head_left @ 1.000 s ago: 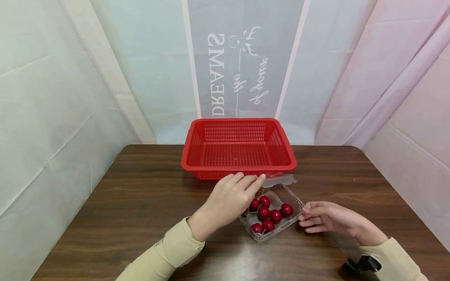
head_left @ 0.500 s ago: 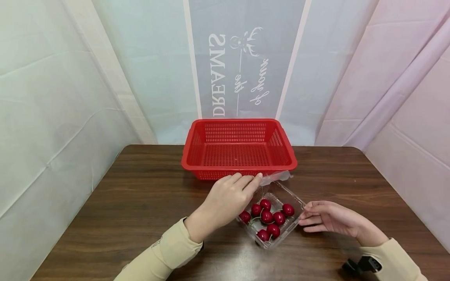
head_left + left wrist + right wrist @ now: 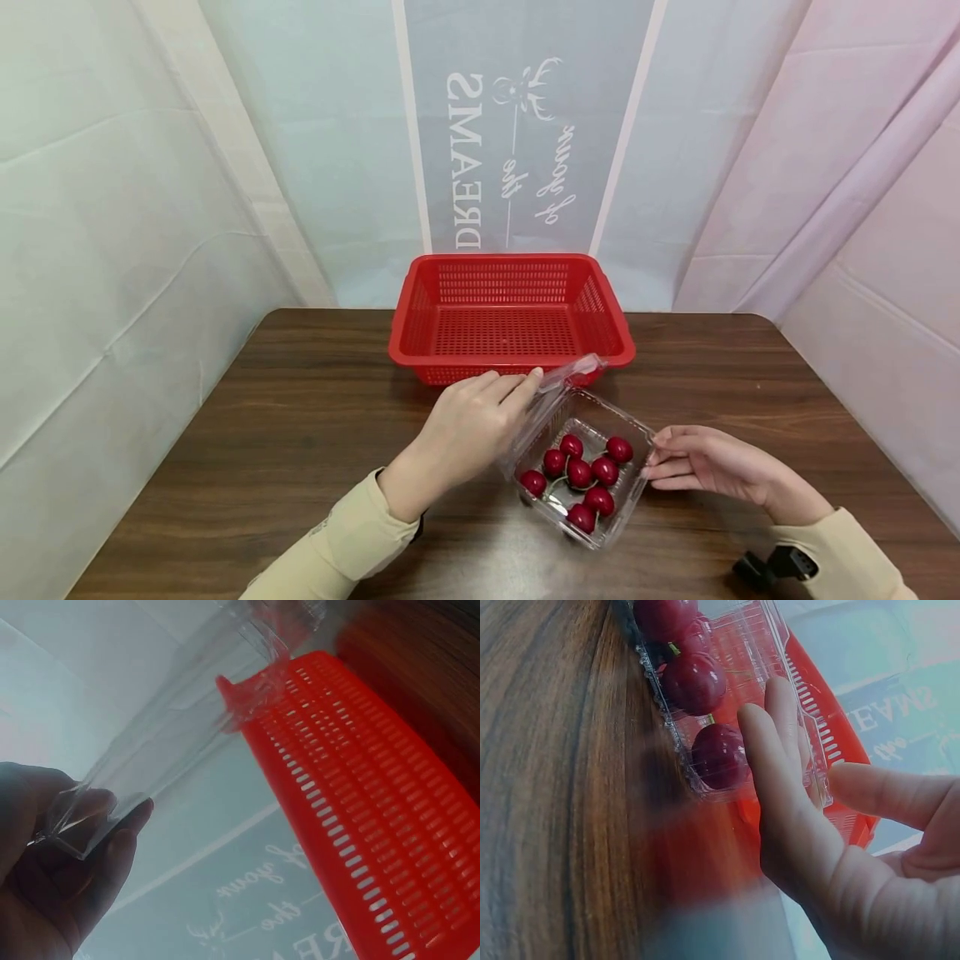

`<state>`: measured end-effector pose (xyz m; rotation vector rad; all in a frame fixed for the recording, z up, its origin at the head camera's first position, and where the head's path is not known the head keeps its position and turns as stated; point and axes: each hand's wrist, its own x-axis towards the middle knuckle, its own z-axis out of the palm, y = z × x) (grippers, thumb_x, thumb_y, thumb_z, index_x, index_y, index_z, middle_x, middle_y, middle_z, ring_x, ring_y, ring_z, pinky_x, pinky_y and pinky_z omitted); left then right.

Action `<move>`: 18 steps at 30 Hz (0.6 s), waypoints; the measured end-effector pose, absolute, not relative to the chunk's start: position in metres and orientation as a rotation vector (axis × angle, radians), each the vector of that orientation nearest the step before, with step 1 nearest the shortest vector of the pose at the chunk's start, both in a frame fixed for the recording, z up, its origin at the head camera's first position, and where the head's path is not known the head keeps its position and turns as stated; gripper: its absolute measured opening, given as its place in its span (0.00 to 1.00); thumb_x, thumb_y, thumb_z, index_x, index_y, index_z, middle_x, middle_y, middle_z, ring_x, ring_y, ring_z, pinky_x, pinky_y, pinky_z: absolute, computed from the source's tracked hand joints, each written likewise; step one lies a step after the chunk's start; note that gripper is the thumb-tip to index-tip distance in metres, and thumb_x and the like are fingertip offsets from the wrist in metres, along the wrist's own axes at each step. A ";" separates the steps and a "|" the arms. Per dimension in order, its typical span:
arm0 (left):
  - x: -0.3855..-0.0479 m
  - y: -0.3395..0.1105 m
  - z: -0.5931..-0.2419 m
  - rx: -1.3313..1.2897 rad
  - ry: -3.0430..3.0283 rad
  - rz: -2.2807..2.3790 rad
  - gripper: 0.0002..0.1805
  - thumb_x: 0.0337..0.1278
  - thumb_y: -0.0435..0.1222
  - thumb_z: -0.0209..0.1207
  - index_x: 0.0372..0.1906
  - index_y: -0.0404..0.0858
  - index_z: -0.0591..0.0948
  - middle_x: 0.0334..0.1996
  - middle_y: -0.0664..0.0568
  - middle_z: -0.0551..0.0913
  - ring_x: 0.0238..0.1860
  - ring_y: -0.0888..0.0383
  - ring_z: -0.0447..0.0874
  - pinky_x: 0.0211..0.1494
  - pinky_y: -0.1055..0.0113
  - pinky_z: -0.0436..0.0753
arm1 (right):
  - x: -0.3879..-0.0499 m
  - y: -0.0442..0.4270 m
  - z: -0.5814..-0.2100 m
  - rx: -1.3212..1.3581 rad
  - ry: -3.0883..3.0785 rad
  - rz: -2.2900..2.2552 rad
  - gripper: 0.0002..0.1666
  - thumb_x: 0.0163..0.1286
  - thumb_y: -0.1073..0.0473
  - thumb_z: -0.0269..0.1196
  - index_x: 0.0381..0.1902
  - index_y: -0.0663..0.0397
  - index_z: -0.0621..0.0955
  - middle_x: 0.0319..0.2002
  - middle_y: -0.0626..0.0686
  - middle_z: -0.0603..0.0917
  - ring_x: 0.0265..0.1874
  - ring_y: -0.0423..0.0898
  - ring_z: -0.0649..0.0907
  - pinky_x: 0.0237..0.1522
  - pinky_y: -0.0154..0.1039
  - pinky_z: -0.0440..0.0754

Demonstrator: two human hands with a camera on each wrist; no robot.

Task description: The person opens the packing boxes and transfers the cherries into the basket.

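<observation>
A clear plastic clamshell box (image 3: pixel 595 439) stands on the table with its lid (image 3: pixel 573 372) raised on the left side. Several dark red cherries (image 3: pixel 579 473), some with green stems, lie inside. My left hand (image 3: pixel 468 421) pinches the lid's edge between thumb and fingers, as the left wrist view shows on the clear lid (image 3: pixel 161 742). At the box's right corner, my right hand (image 3: pixel 716 471) pinches the rim, thumb on one side and fingers against the outer wall. Part of the lid is hidden behind my left hand.
A red plastic basket (image 3: pixel 512 361) with slotted walls stands behind the box, near the table's back edge. The dark wooden table (image 3: pixel 300 417) extends to both sides. Pale cloth curtains (image 3: pixel 337 167) hang around the table.
My left hand has moved slightly left with the lid, which is now tilted up more. The box has shifted a little toward me, showing more of the cherries. The right hand keeps its hold.
</observation>
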<state>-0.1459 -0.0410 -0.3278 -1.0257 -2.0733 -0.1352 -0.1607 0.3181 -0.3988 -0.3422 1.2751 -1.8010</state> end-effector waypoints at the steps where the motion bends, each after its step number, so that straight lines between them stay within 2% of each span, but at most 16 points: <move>1: -0.146 -0.042 -0.328 -1.021 -2.071 -0.136 0.16 0.57 0.35 0.59 0.52 0.41 0.83 0.41 0.54 0.87 0.32 0.59 0.83 0.41 0.69 0.83 | -0.161 0.318 -0.399 -0.345 1.280 -1.800 0.20 0.77 0.67 0.33 0.47 0.55 0.73 0.45 0.52 0.83 0.51 0.49 0.83 0.58 0.47 0.75; 10: -0.146 -0.054 -0.331 -0.977 -2.024 -0.186 0.17 0.50 0.35 0.60 0.47 0.40 0.85 0.39 0.54 0.88 0.26 0.60 0.80 0.34 0.71 0.82 | -0.165 0.315 -0.397 -0.346 1.343 -1.806 0.17 0.77 0.66 0.35 0.48 0.55 0.72 0.43 0.51 0.82 0.49 0.48 0.84 0.56 0.46 0.77; 18: -0.143 -0.067 -0.332 -0.934 -2.066 -0.270 0.17 0.50 0.35 0.59 0.47 0.40 0.85 0.36 0.55 0.86 0.30 0.60 0.79 0.31 0.70 0.80 | -0.170 0.309 -0.396 -0.304 1.459 -1.802 0.14 0.77 0.64 0.38 0.47 0.54 0.73 0.41 0.48 0.79 0.45 0.42 0.83 0.55 0.44 0.78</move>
